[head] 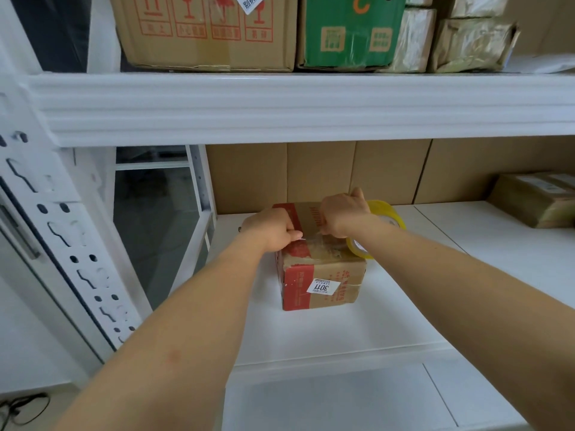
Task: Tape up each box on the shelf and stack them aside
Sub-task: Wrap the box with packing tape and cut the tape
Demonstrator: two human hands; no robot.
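A small brown and red cardboard box (323, 275) with a white "3011" sticker stands on the white shelf (357, 331). Both hands rest on its top. My left hand (273, 230) is closed, pinching the free end of a clear tape strip (311, 239) over the box's lid. My right hand (342, 213) is closed on the strip's other end, next to a yellowish tape roll (385, 219) that stands on edge at the box's right side. The strip is stretched between the two hands.
A taped brown parcel (538, 199) lies at the shelf's right end. Cardboard sheets (342, 172) line the back. The shelf above holds a large brown box (205, 32), a green box (351, 29) and wrapped parcels (469, 42). The white perforated upright (62, 231) stands at left.
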